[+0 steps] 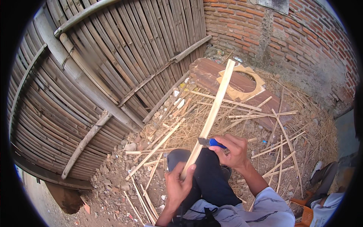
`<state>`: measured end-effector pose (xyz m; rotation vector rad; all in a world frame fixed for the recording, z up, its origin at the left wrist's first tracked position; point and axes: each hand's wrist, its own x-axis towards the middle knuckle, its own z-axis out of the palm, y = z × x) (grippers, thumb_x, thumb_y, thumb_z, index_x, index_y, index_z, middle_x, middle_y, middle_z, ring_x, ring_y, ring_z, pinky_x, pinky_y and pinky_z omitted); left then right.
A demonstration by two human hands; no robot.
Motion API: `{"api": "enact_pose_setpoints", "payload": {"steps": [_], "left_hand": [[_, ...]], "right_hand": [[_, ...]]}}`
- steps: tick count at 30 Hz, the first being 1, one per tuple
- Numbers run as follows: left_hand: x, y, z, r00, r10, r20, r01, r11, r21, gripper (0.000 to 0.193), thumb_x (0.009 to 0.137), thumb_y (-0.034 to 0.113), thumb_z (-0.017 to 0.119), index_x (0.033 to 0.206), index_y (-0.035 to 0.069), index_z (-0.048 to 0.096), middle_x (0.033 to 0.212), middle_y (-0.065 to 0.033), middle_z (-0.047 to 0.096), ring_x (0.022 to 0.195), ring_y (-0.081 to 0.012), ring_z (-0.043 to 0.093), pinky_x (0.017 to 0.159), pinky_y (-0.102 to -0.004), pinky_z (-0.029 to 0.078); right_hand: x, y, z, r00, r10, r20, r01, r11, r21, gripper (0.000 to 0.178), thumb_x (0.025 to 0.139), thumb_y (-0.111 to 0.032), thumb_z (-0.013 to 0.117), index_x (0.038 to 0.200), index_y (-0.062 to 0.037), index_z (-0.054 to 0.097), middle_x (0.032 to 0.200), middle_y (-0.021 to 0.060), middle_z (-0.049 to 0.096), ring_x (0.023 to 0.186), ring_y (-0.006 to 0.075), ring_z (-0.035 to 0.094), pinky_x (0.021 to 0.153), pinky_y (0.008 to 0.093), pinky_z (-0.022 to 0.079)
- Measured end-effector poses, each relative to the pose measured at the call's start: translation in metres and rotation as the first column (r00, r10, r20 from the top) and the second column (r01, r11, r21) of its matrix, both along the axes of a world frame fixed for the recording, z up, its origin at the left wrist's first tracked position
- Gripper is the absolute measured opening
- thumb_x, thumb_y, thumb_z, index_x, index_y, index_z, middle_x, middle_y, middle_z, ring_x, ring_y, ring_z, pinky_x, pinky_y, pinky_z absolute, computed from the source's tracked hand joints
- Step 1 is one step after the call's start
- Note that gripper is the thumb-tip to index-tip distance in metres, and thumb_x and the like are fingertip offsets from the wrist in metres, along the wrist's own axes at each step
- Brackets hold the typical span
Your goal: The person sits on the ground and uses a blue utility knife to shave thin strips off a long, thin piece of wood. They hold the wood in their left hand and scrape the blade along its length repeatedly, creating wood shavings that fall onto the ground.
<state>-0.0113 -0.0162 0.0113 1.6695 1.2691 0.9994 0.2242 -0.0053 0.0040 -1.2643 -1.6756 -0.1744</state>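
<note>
A long pale strip of bamboo or wood (214,109) slants up and away from my lap. Its near end is gripped in my left hand (179,183), thumb on top and fingers wrapped round it. My right hand (233,150) is closed on the blue handle of a knife (204,141). The dark flat blade lies across the strip, touching it a little beyond my left hand. Below, my knee in dark trousers (213,170) is partly covered by the strip and hands.
Several loose pale strips (155,148) litter the straw-covered, stony ground. A brown board (206,77) carries a pale ring-shaped piece with a jagged rim (261,90). A bamboo fence (113,68) stands left, a brick wall (242,28) behind. Another person sits by an orange chair (304,212) at right.
</note>
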Motion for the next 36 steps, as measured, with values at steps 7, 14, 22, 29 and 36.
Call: {"api": "enact_pose_setpoints", "payload": {"steps": [7, 14, 22, 29, 36], "left_hand": [[-0.029, -0.008, -0.013, 0.990, -0.077, -0.120, 0.062, 0.990, -0.127, 0.025, 0.104, 0.024, 0.076, 0.094, 0.001, 0.073, 0.058, -0.0017, 0.054, 0.054, -0.0061, 0.043, 0.050, -0.0297, 0.033], [-0.094, -0.009, -0.057, 0.984, -0.060, -0.167, 0.031, 0.984, -0.175, 0.030, 0.104, 0.029, 0.077, 0.094, 0.002, 0.073, 0.056, -0.0048, 0.054, 0.050, -0.0100, 0.046, 0.049, -0.0335, 0.036], [-0.052, 0.014, -0.049, 0.979, -0.197, -0.041, 0.180, 0.949, -0.257, 0.043, 0.117, 0.037, 0.052, 0.093, 0.001, 0.057, 0.066, -0.0095, 0.053, 0.059, -0.0228, 0.051, 0.059, -0.0401, 0.043], [-0.016, 0.012, -0.030, 0.942, -0.325, 0.087, 0.336, 0.920, -0.202, 0.042, 0.119, 0.034, 0.045, 0.093, 0.003, 0.055, 0.073, -0.0053, 0.052, 0.067, -0.0163, 0.048, 0.064, -0.0332, 0.042], [-0.020, 0.010, -0.039, 0.949, -0.303, 0.091, 0.316, 0.923, -0.221, 0.041, 0.119, 0.034, 0.048, 0.092, 0.005, 0.056, 0.074, 0.0003, 0.050, 0.071, -0.0094, 0.047, 0.064, -0.0288, 0.040]], "right_hand": [[0.072, 0.052, 0.009, 0.945, -0.301, -0.128, 0.314, 0.944, 0.099, 0.034, 0.100, -0.035, 0.079, 0.110, -0.0023, 0.083, 0.079, 0.0085, 0.077, 0.062, 0.0164, 0.066, 0.055, 0.0346, 0.049], [0.216, 0.071, 0.007, 0.764, -0.461, -0.451, 0.520, 0.854, 0.009, 0.039, 0.109, -0.034, 0.069, 0.115, 0.0034, 0.079, 0.083, 0.0047, 0.073, 0.073, 0.0095, 0.058, 0.063, 0.0300, 0.044], [0.021, 0.011, -0.035, 0.977, -0.031, -0.211, 0.001, 0.990, -0.142, 0.033, 0.100, -0.035, 0.079, 0.103, -0.0024, 0.077, 0.082, 0.0089, 0.075, 0.066, 0.0197, 0.072, 0.060, 0.0344, 0.055], [-0.019, -0.006, -0.024, 0.991, 0.100, -0.086, -0.109, 0.988, -0.108, 0.028, 0.093, -0.032, 0.085, 0.102, -0.0061, 0.078, 0.084, 0.0083, 0.075, 0.065, 0.0259, 0.072, 0.056, 0.0358, 0.055], [-0.023, -0.007, -0.026, 0.993, 0.098, -0.060, -0.106, 0.983, -0.151, 0.029, 0.093, -0.034, 0.085, 0.103, -0.0074, 0.078, 0.082, 0.0067, 0.074, 0.063, 0.0255, 0.071, 0.055, 0.0357, 0.054]]}}
